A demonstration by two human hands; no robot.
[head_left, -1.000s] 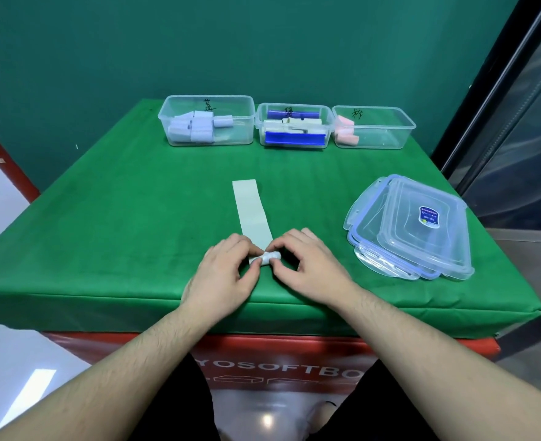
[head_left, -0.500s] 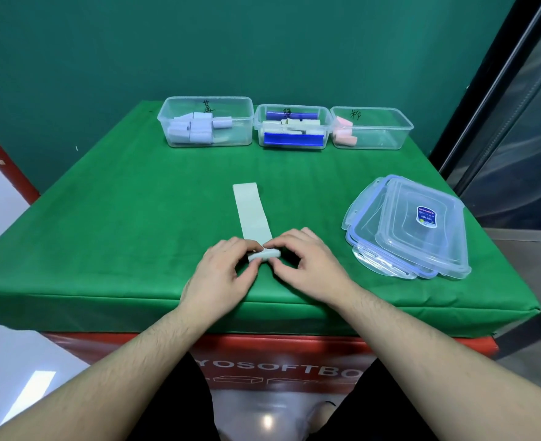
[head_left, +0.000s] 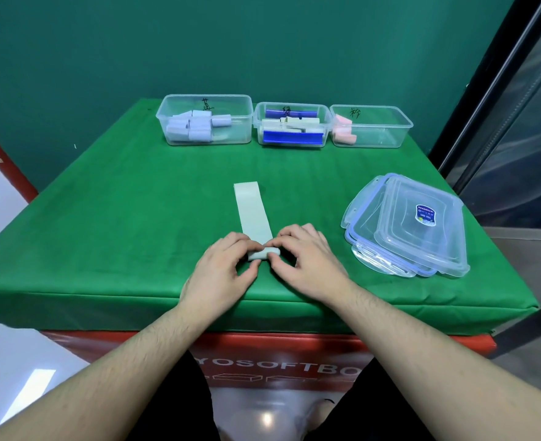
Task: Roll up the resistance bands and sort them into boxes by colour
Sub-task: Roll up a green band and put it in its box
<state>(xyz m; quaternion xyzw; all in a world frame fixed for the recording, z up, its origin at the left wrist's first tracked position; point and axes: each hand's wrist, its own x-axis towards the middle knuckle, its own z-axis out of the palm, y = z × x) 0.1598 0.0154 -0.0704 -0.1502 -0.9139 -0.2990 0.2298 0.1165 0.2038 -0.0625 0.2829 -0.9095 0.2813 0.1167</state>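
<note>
STEP: rolling | left grip [head_left: 223, 268] and right grip [head_left: 304, 259] both pinch the pale green band [head_left: 253, 214] roll between them | most of it lies flat beyond the grips | DONE: rolls fill the far boxes [head_left: 205, 122] | LEFT: finish, box it

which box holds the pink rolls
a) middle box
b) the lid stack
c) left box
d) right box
d: the pink rolls lie at the left end of the right box; the left box holds pale lilac rolls and the middle box blue and pale green ones.
</note>
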